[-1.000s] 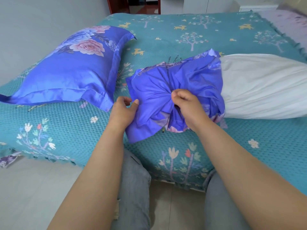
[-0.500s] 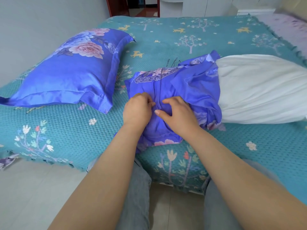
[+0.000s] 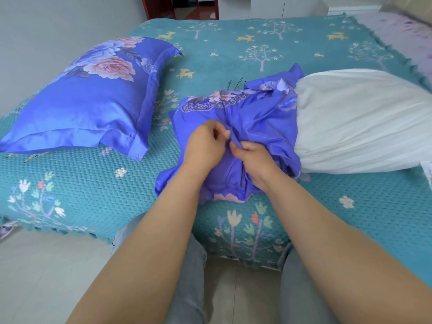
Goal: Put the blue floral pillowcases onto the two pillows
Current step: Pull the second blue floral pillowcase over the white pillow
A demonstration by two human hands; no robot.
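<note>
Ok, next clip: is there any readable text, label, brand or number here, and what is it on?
Nothing can be read.
Dark script-like marks on the teal bedspread, just behind the bunched pillowcase: too small and blurred to read.
White tag at the right edge beside the bare pillow: print illegible and cut off.

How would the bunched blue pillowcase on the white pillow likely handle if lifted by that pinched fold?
Probably floppy: the blue pillowcase lies in soft creases where the left hand and right hand pinch it. Its sheen suggests it may slip. It looks light, draping over the white pillow.
</note>
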